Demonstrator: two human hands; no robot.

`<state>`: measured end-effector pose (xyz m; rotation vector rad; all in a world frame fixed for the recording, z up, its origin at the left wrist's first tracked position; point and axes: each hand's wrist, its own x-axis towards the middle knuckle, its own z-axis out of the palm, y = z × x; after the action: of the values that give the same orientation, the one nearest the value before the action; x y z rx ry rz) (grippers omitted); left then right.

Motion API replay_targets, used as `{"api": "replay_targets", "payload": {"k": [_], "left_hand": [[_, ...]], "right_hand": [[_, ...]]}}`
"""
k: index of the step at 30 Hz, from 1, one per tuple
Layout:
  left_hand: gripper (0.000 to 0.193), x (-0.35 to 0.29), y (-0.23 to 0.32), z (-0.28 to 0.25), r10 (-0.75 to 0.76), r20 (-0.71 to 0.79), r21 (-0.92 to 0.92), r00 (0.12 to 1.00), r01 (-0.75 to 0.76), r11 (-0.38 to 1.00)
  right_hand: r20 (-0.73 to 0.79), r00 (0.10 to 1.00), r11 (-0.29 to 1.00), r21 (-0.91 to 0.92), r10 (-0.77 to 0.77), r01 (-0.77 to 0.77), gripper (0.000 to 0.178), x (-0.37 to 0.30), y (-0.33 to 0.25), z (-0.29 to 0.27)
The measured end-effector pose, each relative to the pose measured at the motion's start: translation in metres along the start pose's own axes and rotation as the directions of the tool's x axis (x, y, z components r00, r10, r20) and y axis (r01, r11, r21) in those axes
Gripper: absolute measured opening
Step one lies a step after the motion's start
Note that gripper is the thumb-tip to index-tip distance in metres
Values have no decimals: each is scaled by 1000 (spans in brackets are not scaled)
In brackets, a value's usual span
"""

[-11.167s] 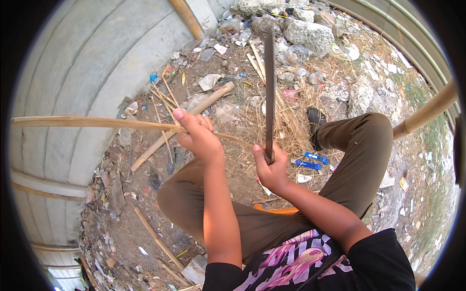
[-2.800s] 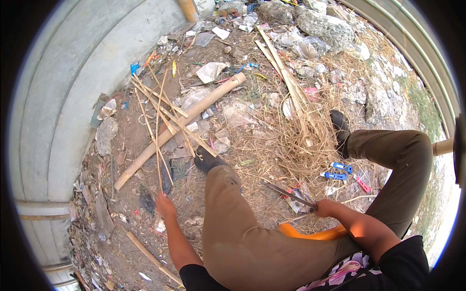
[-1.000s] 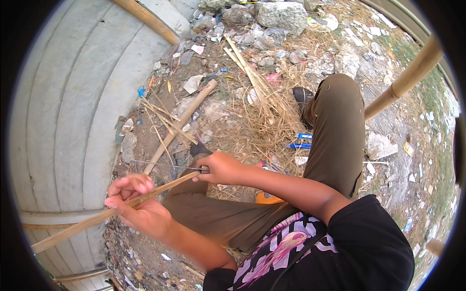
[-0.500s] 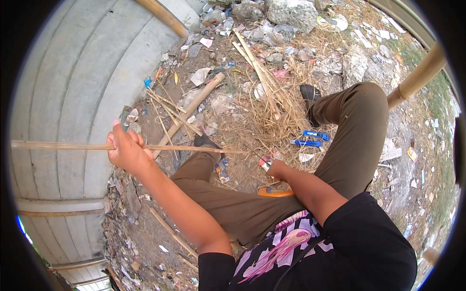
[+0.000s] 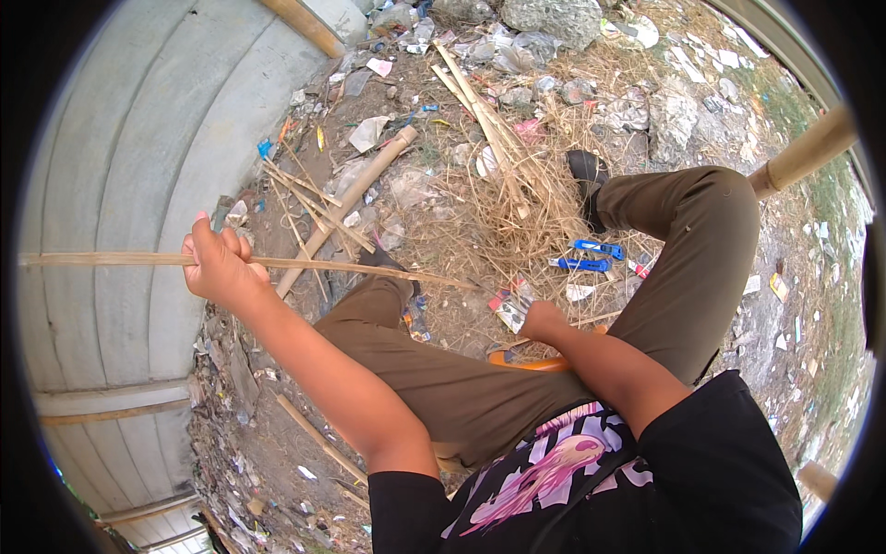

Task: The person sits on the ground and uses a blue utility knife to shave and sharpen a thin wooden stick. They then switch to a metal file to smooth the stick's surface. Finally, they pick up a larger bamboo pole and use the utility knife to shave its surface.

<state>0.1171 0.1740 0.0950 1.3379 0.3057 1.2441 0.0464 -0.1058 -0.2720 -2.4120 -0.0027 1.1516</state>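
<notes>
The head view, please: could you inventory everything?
Bamboo strip: one, tan, in left hand
Knife: one, dark, right hand (blurred)
Slim tools: two, blue, right of centre
Bamboo pole: one, tan, left of centre
Loose strips: several, tan, across pole
Split pieces: several, tan, upper centre
Shavings: heap, tan, upper centre
Rocks: several, grey, top
Wall: one, grey, left
Posts: several, tan, right, top
Curved object: one, orange, lower centre
Litter: plentiful, mixed, ground
Shoes: two, dark, upper middle
Trousers: one pair, brown, centre
Shirt: one, black, bottom
Left hand: one, gripping strip, left
Right hand: one, closed, centre
</notes>
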Motion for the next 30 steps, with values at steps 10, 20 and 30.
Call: {"api": "replay_targets", "payload": {"k": [10, 20, 30], "left_hand": [[50, -27, 28, -6, 92, 8, -92, 996, -90, 992], [51, -19, 10, -18, 89, -84, -28, 993, -91, 995], [49, -9, -2, -13, 94, -158, 22, 983, -92, 996]], "right_hand": [[-604, 725, 679, 382, -330, 627, 29, -43, -91, -105], [17, 997, 926, 369, 73, -74, 29, 12, -1, 17], [-369, 919, 830, 464, -137, 310, 36, -7, -56, -17]]}}
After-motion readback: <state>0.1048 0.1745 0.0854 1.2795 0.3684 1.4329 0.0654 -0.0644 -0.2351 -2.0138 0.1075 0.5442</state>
